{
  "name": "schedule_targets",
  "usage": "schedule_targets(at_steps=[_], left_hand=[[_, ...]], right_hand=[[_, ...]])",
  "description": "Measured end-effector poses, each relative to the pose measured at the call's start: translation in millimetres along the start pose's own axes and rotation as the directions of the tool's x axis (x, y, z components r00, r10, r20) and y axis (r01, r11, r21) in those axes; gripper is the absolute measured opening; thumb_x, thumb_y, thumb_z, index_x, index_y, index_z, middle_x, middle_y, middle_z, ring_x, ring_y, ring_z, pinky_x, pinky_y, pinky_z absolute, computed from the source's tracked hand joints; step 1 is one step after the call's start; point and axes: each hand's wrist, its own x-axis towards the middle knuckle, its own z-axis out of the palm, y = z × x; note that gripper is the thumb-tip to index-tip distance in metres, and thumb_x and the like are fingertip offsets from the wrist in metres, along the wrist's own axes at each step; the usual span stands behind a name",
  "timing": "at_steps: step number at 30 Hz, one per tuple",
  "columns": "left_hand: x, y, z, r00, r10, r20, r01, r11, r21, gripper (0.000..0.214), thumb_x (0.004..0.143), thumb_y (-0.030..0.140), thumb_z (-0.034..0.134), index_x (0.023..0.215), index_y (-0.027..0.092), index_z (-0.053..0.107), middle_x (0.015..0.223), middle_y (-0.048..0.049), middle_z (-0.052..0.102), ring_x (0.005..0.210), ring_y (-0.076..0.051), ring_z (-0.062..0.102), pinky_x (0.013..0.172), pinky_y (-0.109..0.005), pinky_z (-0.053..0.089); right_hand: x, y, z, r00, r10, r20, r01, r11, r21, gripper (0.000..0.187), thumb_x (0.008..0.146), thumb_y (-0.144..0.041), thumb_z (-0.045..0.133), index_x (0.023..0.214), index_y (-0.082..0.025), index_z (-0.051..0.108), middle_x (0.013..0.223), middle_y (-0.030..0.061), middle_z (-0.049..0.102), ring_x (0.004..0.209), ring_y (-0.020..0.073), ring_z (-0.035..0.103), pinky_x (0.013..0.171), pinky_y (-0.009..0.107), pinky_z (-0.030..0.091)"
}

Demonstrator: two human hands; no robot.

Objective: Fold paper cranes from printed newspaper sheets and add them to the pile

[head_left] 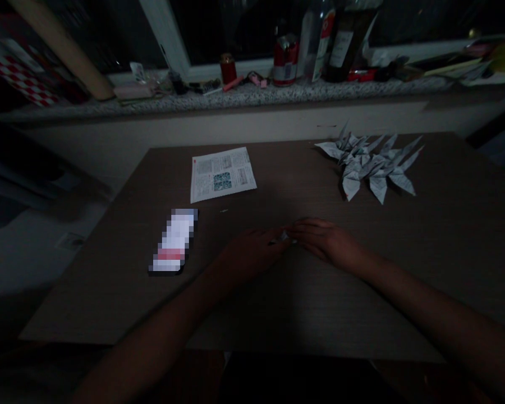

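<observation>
My left hand (252, 249) and my right hand (324, 240) meet at the middle of the dark wooden table (278, 314). Their fingertips pinch a small folded piece of paper (287, 238), mostly hidden between them. Both hands rest low on the tabletop with fingers pressed together. A pile of several folded paper cranes (370, 163) lies at the far right of the table. A flat printed paper sheet (222, 174) lies at the far left of centre.
A phone with a lit, blurred screen (174, 241) lies left of my hands. Behind the table runs a stone windowsill (235, 98) with a red can (285, 59), bottles (317, 36) and small clutter. The room is dim.
</observation>
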Motion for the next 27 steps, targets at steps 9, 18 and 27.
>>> schedule_targets(at_steps=[9, 18, 27], left_hand=[[-0.4, 3.3, -2.8, 1.0, -0.022, -0.016, 0.022, 1.0, -0.002, 0.041, 0.108, 0.029, 0.049, 0.149, 0.026, 0.053, 0.152, -0.0096, 0.057, 0.131, -0.029, 0.06, 0.105, -0.046, 0.049], [0.4, 1.6, -0.7, 0.999, -0.043, -0.004, 0.042, 0.994, -0.099, 0.043, 0.108, 0.031, 0.049, 0.151, 0.028, 0.05, 0.153, -0.006, 0.057, 0.129, -0.028, 0.061, 0.102, -0.045, 0.052], [0.3, 1.7, -0.6, 0.996, -0.06, -0.069, 0.047, 0.984, -0.17, 0.041, 0.107, 0.034, 0.05, 0.148, 0.029, 0.054, 0.155, -0.0066, 0.053, 0.138, -0.026, 0.054, 0.111, -0.047, 0.045]], right_hand=[[-0.1, -1.4, -4.6, 0.999, -0.01, 0.039, 0.008, 0.998, 0.057, 0.042, 0.102, -0.017, 0.056, 0.142, -0.026, 0.062, 0.143, 0.0084, 0.067, 0.13, 0.0275, 0.062, 0.109, 0.05, 0.053], [-2.7, 1.4, -3.5, 0.999, 0.051, 0.013, -0.052, 0.994, 0.097, 0.042, 0.104, -0.022, 0.055, 0.145, -0.028, 0.059, 0.138, 0.0101, 0.069, 0.128, 0.0257, 0.064, 0.105, 0.046, 0.057], [-4.3, 2.1, -0.1, 0.995, 0.096, -0.02, -0.094, 0.993, 0.065, 0.035, 0.105, -0.028, 0.051, 0.138, -0.021, 0.063, 0.13, 0.0139, 0.071, 0.12, 0.0271, 0.069, 0.101, 0.045, 0.058]])
